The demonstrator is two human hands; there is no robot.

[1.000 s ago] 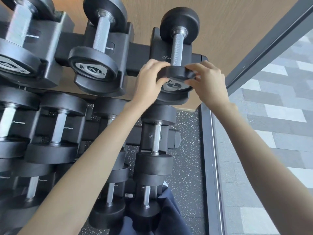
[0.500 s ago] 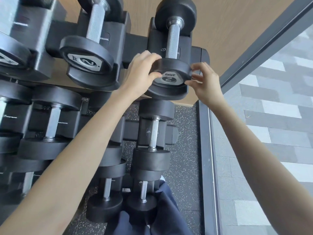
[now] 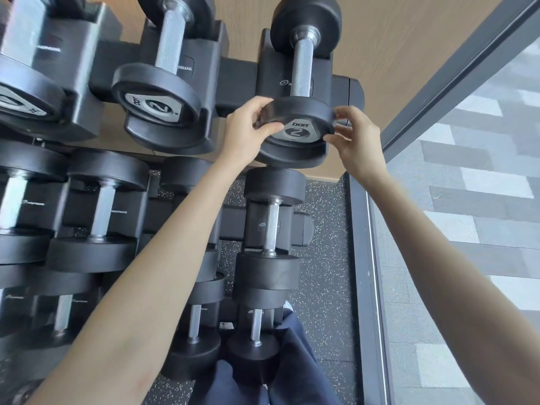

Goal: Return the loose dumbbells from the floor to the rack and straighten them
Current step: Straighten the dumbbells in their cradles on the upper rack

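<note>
A small black dumbbell (image 3: pixel 302 70) with a knurled steel handle lies in the rightmost cradle of the top tier of the black rack (image 3: pixel 239 74). Its near end cap shows a grey plate marked 2. My left hand (image 3: pixel 247 131) grips the left rim of that near head, thumb under the front edge. My right hand (image 3: pixel 355 138) pinches the right rim with its fingertips. Another dumbbell marked 2 (image 3: pixel 163 83) sits in the cradle to the left.
Lower tiers hold several larger black dumbbells (image 3: pixel 271 226). Speckled rubber floor (image 3: pixel 324 258) lies under the rack. A wooden wall (image 3: pixel 409 39) stands behind, and a dark window frame (image 3: pixel 362 258) with glass runs along the right. My dark trousers (image 3: pixel 280 372) show at the bottom.
Both hands stayed on the near head of the rightmost top dumbbell. The end plate with the 2 has turned into view, and my right fingers shifted from over the head to its right rim.
</note>
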